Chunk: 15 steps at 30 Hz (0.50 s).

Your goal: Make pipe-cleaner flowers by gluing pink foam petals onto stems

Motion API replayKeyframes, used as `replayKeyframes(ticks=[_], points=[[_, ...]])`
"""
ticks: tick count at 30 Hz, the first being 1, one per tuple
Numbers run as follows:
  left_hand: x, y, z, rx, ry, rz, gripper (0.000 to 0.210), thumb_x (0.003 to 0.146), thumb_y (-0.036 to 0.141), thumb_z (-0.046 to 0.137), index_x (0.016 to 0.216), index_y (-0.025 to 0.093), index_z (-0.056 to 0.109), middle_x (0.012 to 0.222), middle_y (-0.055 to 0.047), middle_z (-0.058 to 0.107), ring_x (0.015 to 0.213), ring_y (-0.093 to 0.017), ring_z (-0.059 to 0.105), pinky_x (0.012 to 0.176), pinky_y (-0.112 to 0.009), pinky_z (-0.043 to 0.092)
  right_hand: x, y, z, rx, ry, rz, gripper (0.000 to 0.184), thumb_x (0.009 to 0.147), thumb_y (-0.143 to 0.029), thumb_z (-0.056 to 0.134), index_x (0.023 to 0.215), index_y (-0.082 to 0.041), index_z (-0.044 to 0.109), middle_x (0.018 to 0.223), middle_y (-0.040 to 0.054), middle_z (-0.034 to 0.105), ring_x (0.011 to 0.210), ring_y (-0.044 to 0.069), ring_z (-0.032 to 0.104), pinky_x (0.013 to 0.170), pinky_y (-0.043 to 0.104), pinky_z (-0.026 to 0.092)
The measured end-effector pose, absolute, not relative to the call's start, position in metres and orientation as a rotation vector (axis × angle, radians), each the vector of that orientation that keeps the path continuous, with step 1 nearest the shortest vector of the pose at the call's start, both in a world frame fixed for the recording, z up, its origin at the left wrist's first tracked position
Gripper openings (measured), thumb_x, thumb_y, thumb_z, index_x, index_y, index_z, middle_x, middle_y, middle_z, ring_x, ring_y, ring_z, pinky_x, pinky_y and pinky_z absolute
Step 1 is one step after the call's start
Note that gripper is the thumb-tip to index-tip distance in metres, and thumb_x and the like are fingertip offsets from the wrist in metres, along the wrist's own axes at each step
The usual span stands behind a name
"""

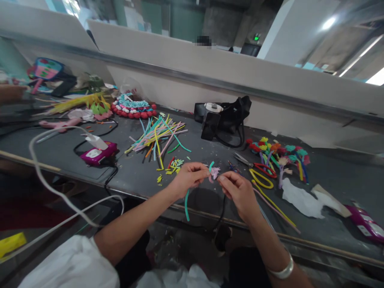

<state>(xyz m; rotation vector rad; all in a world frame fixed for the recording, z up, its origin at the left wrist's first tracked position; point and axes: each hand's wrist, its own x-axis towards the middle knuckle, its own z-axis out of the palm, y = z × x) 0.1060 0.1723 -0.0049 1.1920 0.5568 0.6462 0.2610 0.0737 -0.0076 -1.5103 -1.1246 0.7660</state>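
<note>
My left hand [194, 176] is pinched closed around a green pipe cleaner [187, 206], whose long end hangs below the hand while a short tip sticks up past the fingers. Just right of those fingertips is a small bunch of lilac fuzzy pieces [215, 172]; whether it is held or lies on the table behind, I cannot tell. My right hand [237, 190] has thumb and forefinger pressed together close beside the lilac bunch, and anything between them is too small to name. Short yellow and green cut pieces [177, 165] lie left of my left hand.
A pile of long pipe cleaners [159, 136] lies beyond my hands. Scissors [255, 166] and pipe-cleaner flowers [279, 154] lie at right. A black bag [235, 116] rests against the partition. A purple power strip [100, 154] with a white cable sits left. Another person's hand [13, 93] is far left.
</note>
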Motion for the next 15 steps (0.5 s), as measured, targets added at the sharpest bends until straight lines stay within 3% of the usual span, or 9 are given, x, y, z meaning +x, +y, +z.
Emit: replayKeyframes(ticks=[8, 15], points=[[0.1109, 0.1719, -0.0099, 1.071, 0.568, 0.585, 0.026, 0.067, 0.036, 0.076, 0.07, 0.013, 0.064, 0.048, 0.006, 0.047, 0.036, -0.002, 0.028, 0.036, -0.019, 0.012, 0.2564, 0.0727, -0.0063, -1.55, -1.363, 0.577, 0.023, 0.085, -0.041, 0.061, 0.085, -0.019, 0.068, 0.077, 0.0033, 0.068, 0.067, 0.016, 0.058, 0.06, 0.025, 0.044], [0.1102, 0.1717, -0.0095, 1.044, 0.562, 0.536, 0.023, 0.067, 0.033, 0.075, 0.07, 0.013, 0.065, 0.049, 0.005, 0.05, 0.034, -0.002, 0.03, 0.035, -0.019, 0.015, 0.2566, 0.0727, -0.0065, -1.586, -1.409, 0.543, 0.021, 0.086, -0.038, 0.061, 0.078, -0.019, 0.066, 0.069, -0.0002, 0.064, 0.061, 0.014, 0.054, 0.057, 0.024, 0.041]])
